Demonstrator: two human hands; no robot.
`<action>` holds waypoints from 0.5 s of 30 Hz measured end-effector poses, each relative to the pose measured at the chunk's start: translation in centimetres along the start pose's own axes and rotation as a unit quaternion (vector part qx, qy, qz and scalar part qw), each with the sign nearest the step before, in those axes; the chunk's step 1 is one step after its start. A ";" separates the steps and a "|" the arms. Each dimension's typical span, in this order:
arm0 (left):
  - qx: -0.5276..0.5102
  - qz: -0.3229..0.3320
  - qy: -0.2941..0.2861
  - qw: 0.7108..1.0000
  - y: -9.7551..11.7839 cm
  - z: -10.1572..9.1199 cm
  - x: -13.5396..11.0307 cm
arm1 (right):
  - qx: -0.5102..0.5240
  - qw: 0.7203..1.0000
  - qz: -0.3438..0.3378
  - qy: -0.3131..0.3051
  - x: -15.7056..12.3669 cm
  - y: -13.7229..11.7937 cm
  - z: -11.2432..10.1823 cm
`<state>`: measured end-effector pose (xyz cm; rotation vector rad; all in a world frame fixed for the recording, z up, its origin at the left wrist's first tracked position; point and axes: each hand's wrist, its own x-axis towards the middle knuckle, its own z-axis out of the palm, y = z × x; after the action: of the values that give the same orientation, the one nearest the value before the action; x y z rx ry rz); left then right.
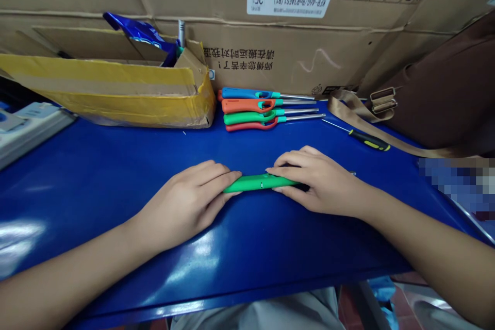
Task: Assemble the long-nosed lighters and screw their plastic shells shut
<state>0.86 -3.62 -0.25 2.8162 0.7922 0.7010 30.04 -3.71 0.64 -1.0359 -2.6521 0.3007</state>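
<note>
A green long-nosed lighter [258, 182] lies sideways between my two hands, low over the blue table [154, 147]. My left hand [193, 193] pinches its left end between thumb and fingers. Round its right part my right hand [313, 178] is closed, hiding most of that end; a small metal tip shows past the fingers. Beyond my hands, several similar lighters form a stack: a blue one [242, 93], an orange one [240, 106], a green one [242, 117] and a red one [247, 126], their metal rods pointing right.
A yellow-taped cardboard box [154, 108] stands at the back left, a blue packet [139, 33] inside. A screwdriver [369, 140] and a brown strap [348, 108] lie at the right. A large carton [309, 51] walls the back. A grey-white object [33, 131] sits far left.
</note>
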 end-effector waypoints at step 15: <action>-0.019 -0.019 -0.007 1.000 -0.4 -0.6 0.5 | -0.095 0.994 -0.039 0.043 -0.7 0.6 -1.1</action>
<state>0.81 -3.03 0.36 2.7609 0.8191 0.6824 31.28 -3.71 1.37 -0.9717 -2.6739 -0.0142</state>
